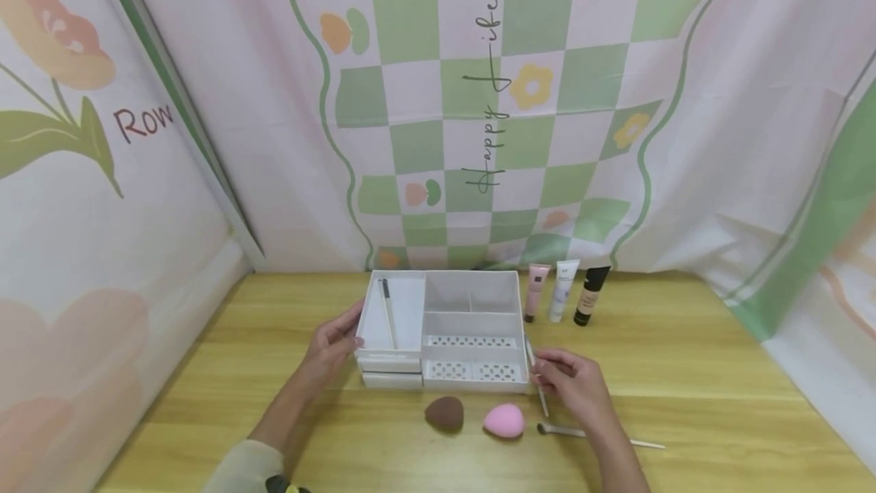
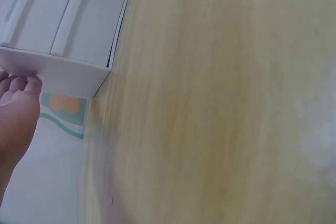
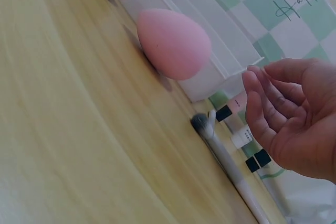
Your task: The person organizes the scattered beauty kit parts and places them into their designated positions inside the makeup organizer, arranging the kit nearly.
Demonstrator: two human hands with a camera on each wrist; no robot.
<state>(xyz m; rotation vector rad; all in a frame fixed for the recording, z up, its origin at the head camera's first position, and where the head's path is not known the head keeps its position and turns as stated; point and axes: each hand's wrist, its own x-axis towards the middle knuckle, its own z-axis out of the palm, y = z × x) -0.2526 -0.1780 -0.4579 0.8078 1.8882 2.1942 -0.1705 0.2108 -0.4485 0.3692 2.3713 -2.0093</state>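
We see the white organizer (image 1: 452, 371) mid-table, twelve o'clock of the pink sponge (image 1: 504, 420). It looks light, stiff and slick, so we'd take it by the side walls. The left hand (image 1: 334, 347) presses flat on its nine-o'clock wall; the right hand (image 1: 575, 385) hangs loose and empty at four o'clock.

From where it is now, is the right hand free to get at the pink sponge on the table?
Probably yes. The right hand is open beside the organizer's right front corner, and the pink sponge lies just in front of it on the table. Only a thin brush lies near that path.
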